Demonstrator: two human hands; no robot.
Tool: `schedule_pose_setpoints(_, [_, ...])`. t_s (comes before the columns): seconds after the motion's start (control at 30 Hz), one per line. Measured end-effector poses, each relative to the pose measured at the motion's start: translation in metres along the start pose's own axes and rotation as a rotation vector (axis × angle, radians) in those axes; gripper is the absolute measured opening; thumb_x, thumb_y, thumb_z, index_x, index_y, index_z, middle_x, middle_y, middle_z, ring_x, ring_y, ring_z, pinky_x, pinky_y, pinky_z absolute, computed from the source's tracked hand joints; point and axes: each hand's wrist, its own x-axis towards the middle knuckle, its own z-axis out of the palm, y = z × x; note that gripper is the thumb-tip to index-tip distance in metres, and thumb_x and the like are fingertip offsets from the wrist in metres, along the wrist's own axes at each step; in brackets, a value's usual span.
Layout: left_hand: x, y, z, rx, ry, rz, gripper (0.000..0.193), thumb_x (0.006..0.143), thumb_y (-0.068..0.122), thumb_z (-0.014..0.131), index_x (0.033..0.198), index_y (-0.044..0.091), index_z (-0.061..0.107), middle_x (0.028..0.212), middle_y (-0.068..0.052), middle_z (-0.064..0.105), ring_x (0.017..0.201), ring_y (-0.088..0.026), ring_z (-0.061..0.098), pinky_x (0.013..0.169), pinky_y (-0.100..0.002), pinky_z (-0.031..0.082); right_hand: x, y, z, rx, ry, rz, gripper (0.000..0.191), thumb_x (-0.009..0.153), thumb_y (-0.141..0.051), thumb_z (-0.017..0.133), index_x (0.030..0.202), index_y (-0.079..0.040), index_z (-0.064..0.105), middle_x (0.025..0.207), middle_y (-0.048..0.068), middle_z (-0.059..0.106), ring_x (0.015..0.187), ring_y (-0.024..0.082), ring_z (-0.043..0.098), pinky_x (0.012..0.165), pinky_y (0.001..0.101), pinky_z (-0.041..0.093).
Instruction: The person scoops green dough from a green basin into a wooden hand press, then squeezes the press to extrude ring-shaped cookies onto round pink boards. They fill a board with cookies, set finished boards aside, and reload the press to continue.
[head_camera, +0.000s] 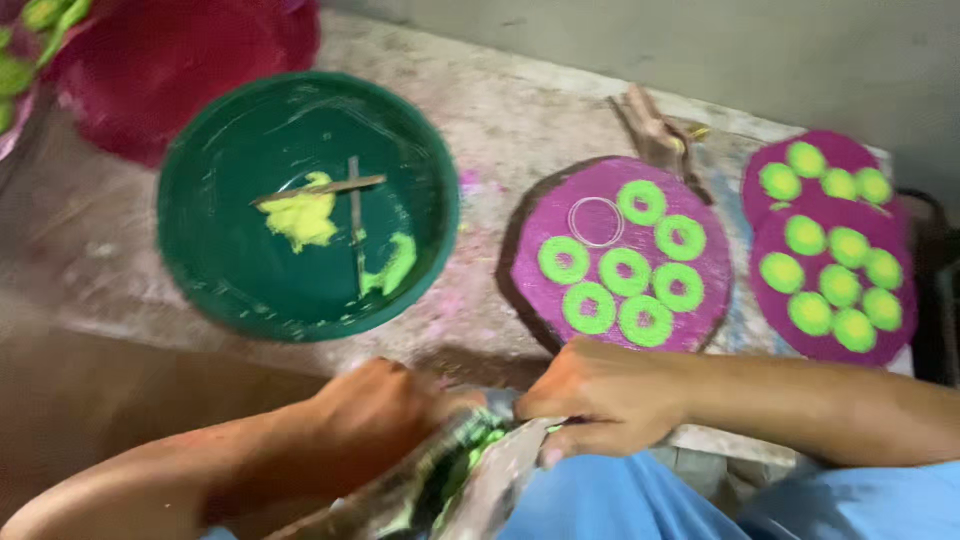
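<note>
A crumpled, silvery plastic bag smeared with bright green paste sits low at the table's near edge, above the lap. The left hand has its grip clamped on the bag's left side; the right hand pinches its top edge shut. Beyond, on the rough, stained table, a round dark-green plastic basin holds yellow-green paste lumps and two thin sticks. To the right, a purple disc carries seven green rings; two overlapping purple discs carry solid green dots.
</note>
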Motion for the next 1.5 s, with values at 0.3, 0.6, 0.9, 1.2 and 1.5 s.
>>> schedule_pose_setpoints(0.3, [-0.125, -0.130, -0.023, -0.881, 0.473, 0.206, 0.053, 0.099, 0.040, 0.072, 0.129, -0.001, 0.059, 0.125, -0.015, 0.066, 0.111, -0.026, 0.067, 0.091, -0.040, 0.059, 0.098, 0.006, -0.076, -0.944, 0.289, -0.282, 0.028, 0.082, -0.037, 0.073, 0.089, -0.012, 0.064, 0.075, 0.006, 0.057, 0.065, 0.027, 0.058, 0.055, 0.0412, 0.044])
schedule_pose_setpoints(0.6, [-0.132, -0.256, 0.057, -1.389, 0.879, -0.191, 0.031, 0.094, 0.013, 0.070, 0.120, -0.005, 0.066, 0.096, -0.011, 0.067, 0.085, -0.019, 0.065, 0.072, -0.035, 0.054, 0.247, 0.092, -0.119, -1.406, 0.771, -0.279, 0.031, 0.085, -0.008, 0.071, 0.116, -0.013, 0.072, 0.113, 0.009, 0.068, 0.107, 0.029, 0.061, 0.089, 0.0416, 0.049])
schedule_pose_setpoints(0.9, [-0.107, -0.287, 0.067, -0.988, 1.406, -0.228, 0.057, 0.094, -0.003, 0.069, 0.147, 0.004, 0.047, 0.116, -0.004, 0.063, 0.098, -0.014, 0.058, 0.083, -0.031, 0.048, 0.367, 0.234, -0.084, -0.943, 0.274, 0.128, 0.029, 0.085, -0.019, 0.060, 0.111, -0.012, 0.071, 0.112, 0.015, 0.070, 0.104, 0.036, 0.068, 0.087, 0.0469, 0.056])
schedule_pose_setpoints(1.2, [-0.085, -0.274, 0.031, -1.932, 1.401, 0.345, 0.052, 0.103, 0.013, 0.060, 0.150, 0.000, 0.042, 0.147, -0.016, 0.056, 0.135, -0.028, 0.056, 0.120, -0.046, 0.045, 0.272, 0.191, -0.115, -0.945, -0.335, 0.824, 0.024, 0.096, -0.020, 0.053, 0.095, -0.011, 0.075, 0.091, 0.015, 0.074, 0.086, 0.038, 0.074, 0.070, 0.0500, 0.059])
schedule_pose_setpoints(1.5, [-0.078, -0.269, 0.025, -1.986, 1.469, 0.309, 0.055, 0.102, 0.014, 0.063, 0.150, -0.001, 0.042, 0.144, -0.016, 0.057, 0.132, -0.027, 0.058, 0.116, -0.044, 0.047, 0.236, 0.178, -0.039, -0.946, -0.213, 0.812, 0.043, 0.093, -0.010, 0.051, 0.134, 0.004, 0.057, 0.083, 0.017, 0.073, 0.074, 0.035, 0.075, 0.059, 0.0449, 0.060])
